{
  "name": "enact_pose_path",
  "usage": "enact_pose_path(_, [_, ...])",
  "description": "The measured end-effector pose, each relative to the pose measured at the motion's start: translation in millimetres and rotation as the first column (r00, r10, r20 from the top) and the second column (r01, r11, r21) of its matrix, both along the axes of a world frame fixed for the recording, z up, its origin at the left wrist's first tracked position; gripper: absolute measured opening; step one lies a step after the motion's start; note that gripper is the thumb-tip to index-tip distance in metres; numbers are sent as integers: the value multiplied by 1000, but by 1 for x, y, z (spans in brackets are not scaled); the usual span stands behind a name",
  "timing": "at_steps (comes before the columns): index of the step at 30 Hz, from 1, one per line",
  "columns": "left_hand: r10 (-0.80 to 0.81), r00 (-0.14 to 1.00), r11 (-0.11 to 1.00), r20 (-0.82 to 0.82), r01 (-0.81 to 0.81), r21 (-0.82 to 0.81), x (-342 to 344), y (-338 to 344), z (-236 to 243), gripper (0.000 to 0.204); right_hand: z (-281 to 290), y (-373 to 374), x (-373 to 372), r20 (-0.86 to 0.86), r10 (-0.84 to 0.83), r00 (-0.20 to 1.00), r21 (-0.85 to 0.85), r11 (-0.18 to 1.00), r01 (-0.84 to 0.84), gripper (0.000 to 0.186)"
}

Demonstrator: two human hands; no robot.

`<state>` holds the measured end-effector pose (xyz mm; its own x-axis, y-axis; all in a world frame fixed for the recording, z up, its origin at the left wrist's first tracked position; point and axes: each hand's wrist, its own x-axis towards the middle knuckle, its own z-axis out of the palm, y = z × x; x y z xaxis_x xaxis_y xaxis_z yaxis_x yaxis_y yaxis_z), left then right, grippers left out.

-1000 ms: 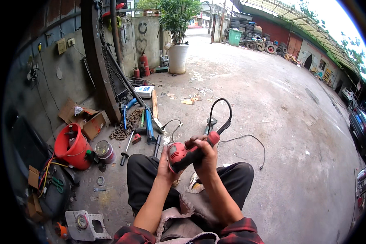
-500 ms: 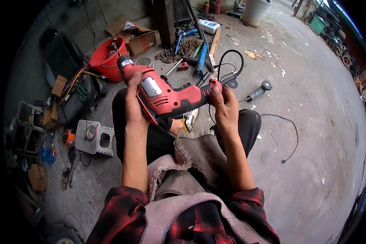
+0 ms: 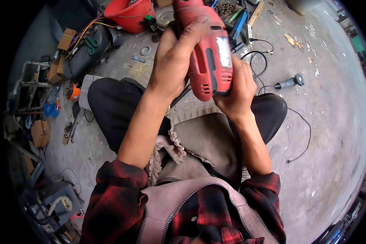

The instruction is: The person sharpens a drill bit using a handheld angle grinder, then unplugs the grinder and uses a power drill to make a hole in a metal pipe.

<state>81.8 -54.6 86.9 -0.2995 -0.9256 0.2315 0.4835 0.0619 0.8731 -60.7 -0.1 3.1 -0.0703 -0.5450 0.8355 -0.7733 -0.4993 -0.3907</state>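
Observation:
A red and black power drill (image 3: 200, 79) is held up in front of me in both hands, its vented back end toward me. My left hand (image 3: 171, 61) grips the red body from the left, thumb laid over the top. My right hand (image 3: 239, 89) is closed at the drill's right side, around the handle; the body hides part of the handle and some fingers. The drill's front end runs out of the picture at the top, so its chuck is not visible. A black cable (image 3: 259, 70) loops to the right of my right hand.
On the concrete floor to the right lies a grey angle grinder (image 3: 288, 83) with its cord. A red bucket (image 3: 130, 18), green scissors (image 3: 92, 45) on a black seat and a grey stool (image 3: 84, 92) are at left. A wood strip (image 3: 256, 14) lies beyond the drill.
The drill has turned from lying crosswise to pointing away from me, and moved up and right in the picture. Both hands stay on it. The view has tilted lower.

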Motion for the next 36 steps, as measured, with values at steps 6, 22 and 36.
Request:
enact_pose_path(6, [-353,933,899,69,359,-250,-31,-34,-56,67,58,9,-42,890,182,419,61,862,-503,56])
enact_pose_path(22, [-567,681,613,462,724,-315,-55,26,-96,84,266,41,-137,665,708,-237,-641,378,-668,46])
enact_pose_path(36, [-38,823,996,566,80,-49,-31,-113,-183,29,362,130,-256,-98,-692,715,65,712,699,50])
